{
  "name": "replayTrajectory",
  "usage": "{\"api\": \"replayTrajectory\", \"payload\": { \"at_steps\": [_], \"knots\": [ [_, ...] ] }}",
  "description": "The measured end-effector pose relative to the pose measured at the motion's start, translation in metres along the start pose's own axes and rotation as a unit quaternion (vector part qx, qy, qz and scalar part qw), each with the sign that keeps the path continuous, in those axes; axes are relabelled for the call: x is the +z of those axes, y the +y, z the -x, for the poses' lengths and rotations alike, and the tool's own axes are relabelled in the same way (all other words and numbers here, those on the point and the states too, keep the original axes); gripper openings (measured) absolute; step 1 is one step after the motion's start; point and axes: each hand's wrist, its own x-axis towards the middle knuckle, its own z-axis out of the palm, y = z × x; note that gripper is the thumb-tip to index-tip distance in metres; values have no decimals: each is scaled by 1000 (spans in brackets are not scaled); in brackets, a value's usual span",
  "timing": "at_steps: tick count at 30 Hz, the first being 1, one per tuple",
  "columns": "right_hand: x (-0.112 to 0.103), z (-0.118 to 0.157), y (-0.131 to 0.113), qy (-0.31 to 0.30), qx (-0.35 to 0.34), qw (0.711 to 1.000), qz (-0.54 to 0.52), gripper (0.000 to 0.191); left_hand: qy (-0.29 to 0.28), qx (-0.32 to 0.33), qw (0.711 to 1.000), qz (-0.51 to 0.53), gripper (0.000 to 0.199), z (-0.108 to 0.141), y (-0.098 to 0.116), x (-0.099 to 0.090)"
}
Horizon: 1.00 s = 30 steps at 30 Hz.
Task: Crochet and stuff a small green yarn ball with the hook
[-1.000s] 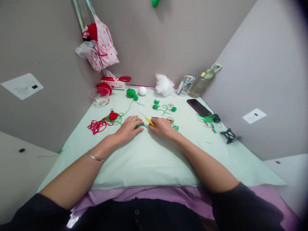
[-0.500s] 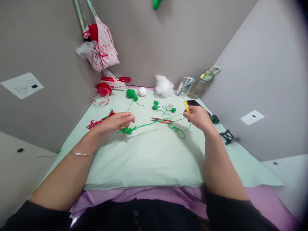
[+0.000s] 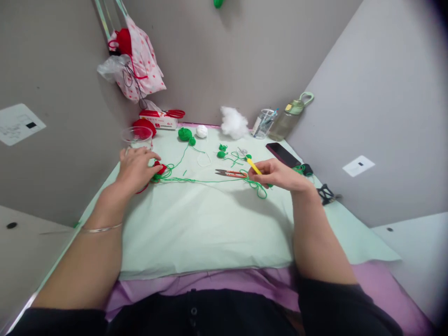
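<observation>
My left hand (image 3: 138,169) lies palm down at the left of the table, fingers spread. Its thumb is against a small red yarn piece (image 3: 160,168) beside a tangle of green yarn (image 3: 168,175); what lies under the palm is hidden. A single green strand runs from there across the table toward my right hand (image 3: 278,175). That hand is closed around a yellow-handled tool (image 3: 254,166), which looks like a crochet hook, though its tip is hard to make out. Loose green loops (image 3: 258,190) hang below these fingers. Thread snips (image 3: 231,173) with orange handles lie just left of them.
Behind are a green yarn ball (image 3: 184,134), a white ball (image 3: 201,131), white stuffing (image 3: 234,123), small green crocheted pieces (image 3: 221,154) and a clear tub (image 3: 136,135). At right stand a cup of pens (image 3: 263,125) and a bottle (image 3: 287,122), near a phone (image 3: 283,155).
My left hand has moved left from the green yarn to the red piece, its fingers spreading. My right hand has shifted slightly left and lower with the yellow tool, uncovering the phone.
</observation>
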Motion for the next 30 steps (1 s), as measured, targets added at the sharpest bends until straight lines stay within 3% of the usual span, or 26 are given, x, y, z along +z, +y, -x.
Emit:
{"api": "replayTrajectory", "payload": {
  "at_steps": [2,3,5,6,8,11,13,15,16,18,21,22,23,24,26,30],
  "knots": [
    [22,-6,-11,11,-42,998,-48,28,-14,10,1000,5,38,9,20,25],
    [32,-9,-16,11,-59,996,-62,28,-52,19,998,19,45,15,32,38],
    [46,-13,-21,8,-86,993,-75,28,-154,42,985,61,55,28,56,61],
    [48,-14,-22,10,-90,993,-71,28,-232,44,965,114,57,34,66,69],
    [41,-14,-17,46,-75,995,-38,26,-323,21,932,161,44,39,76,77],
    [9,-8,1,185,22,975,122,15,-296,6,942,157,39,34,68,66],
    [-15,-4,15,272,135,914,267,12,-259,-5,954,152,36,26,55,52],
    [-31,-1,23,309,179,885,300,12,-232,-18,960,156,36,19,45,42],
    [-32,0,23,312,184,884,295,8,-224,-21,961,162,36,17,42,40],
    [-22,-3,16,293,160,906,261,11,-222,-22,959,177,36,18,43,44],
    [20,-13,-5,205,86,957,187,34,-255,-22,947,196,37,25,51,60],
    [36,-16,-12,157,57,974,153,37,-268,-23,942,200,38,28,54,66],
    [52,-20,-18,70,10,995,76,41,-280,-25,938,202,39,31,56,71],
    [64,-23,-22,-5,-25,1000,18,42,-290,-28,935,203,40,33,58,75],
    [79,-28,-25,-77,-60,995,-34,36,-307,-33,929,205,41,36,61,78],
    [72,-29,-19,-70,-53,993,-74,36,-331,-41,917,219,37,37,65,74]
  ]
}}
